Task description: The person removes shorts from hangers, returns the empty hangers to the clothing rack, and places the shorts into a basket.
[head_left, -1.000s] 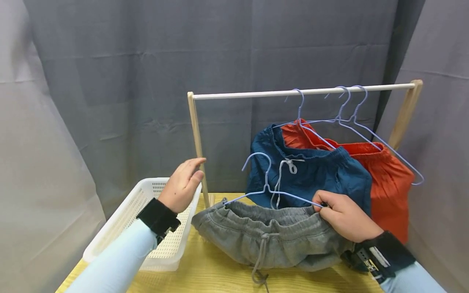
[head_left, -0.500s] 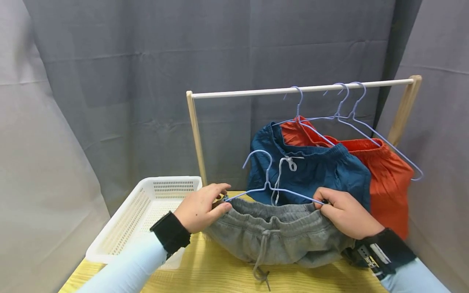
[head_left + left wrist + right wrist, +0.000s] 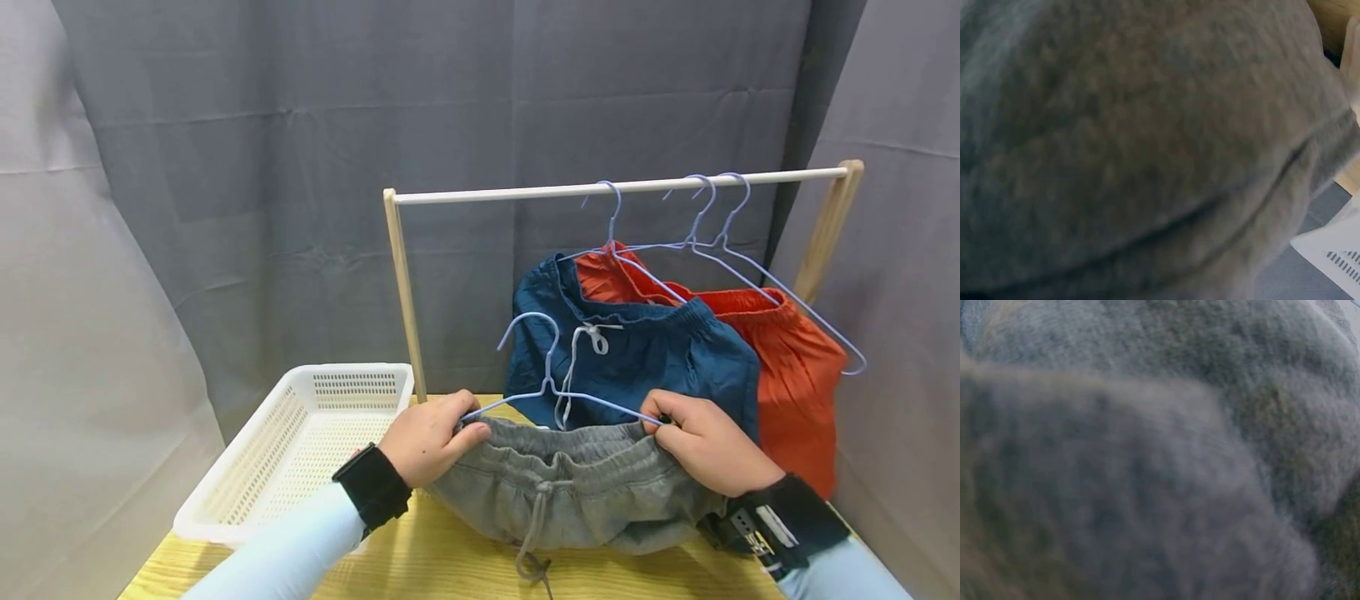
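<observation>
Grey drawstring shorts [image 3: 577, 508] hang from a light-purple hanger [image 3: 548, 367] in front of the rack, its hook pointing up and free of the bar. At the left end of the waistband my left hand [image 3: 431, 437] pinches the hanger's end and the fabric between thumb and fingers. My right hand [image 3: 708, 442] grips the opposite end of hanger and waistband, fingers curled. Grey cloth [image 3: 1135, 150] fills most of the left wrist view, and blurred grey cloth [image 3: 1147, 475] covers the right wrist view, so the fingertips are hidden there.
Behind the shorts stands a rack with a white bar [image 3: 510, 194]. Blue shorts [image 3: 637, 358] and orange shorts [image 3: 802, 383] hang on its right half from purple hangers. A white perforated basket [image 3: 262, 450] sits at left on the wooden table [image 3: 420, 558].
My left hand has come down and right from above the basket to the waistband's left end and now pinches it with the hanger. The right hand has kept its grip in place.
</observation>
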Demonstrator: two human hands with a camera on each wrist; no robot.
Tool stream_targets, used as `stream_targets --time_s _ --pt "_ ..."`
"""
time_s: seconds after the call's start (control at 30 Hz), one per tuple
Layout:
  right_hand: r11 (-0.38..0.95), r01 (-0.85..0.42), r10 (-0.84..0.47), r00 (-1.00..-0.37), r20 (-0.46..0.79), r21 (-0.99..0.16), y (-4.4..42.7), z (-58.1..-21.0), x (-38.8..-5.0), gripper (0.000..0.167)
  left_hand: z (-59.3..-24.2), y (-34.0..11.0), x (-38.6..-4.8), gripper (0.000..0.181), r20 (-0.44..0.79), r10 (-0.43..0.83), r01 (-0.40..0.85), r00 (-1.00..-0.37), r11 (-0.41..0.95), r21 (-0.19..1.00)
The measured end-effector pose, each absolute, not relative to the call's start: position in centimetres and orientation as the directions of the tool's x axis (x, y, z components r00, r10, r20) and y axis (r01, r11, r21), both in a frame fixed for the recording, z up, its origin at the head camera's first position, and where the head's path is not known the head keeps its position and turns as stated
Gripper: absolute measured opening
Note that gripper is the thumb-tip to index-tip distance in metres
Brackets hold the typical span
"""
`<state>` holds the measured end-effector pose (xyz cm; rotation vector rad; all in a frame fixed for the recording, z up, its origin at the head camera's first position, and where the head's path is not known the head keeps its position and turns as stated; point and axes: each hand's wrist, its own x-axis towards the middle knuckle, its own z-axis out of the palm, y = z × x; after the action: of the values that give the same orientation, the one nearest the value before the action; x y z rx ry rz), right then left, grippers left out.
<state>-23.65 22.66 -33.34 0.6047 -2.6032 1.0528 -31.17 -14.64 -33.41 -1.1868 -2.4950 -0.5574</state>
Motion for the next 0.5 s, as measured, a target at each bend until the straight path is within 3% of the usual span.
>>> stream_targets --time_s 0.27,0.5 --pt "0.643 -0.492 -0.283 -0.865 0.414 -0.587 22.81 -33.54 -23.56 0.033 -33.69 -14.0 -31.0 0.028 0.519 0.634 0.783 -0.574 0.611 0.119" --pt "0.668 -0.482 -0.28 -0.869 0.408 -0.567 22.81 -33.57 -23.51 0.034 -33.75 -13.94 -30.87 0.016 0.525 0.62 0.773 -0.583 0.622 0.126"
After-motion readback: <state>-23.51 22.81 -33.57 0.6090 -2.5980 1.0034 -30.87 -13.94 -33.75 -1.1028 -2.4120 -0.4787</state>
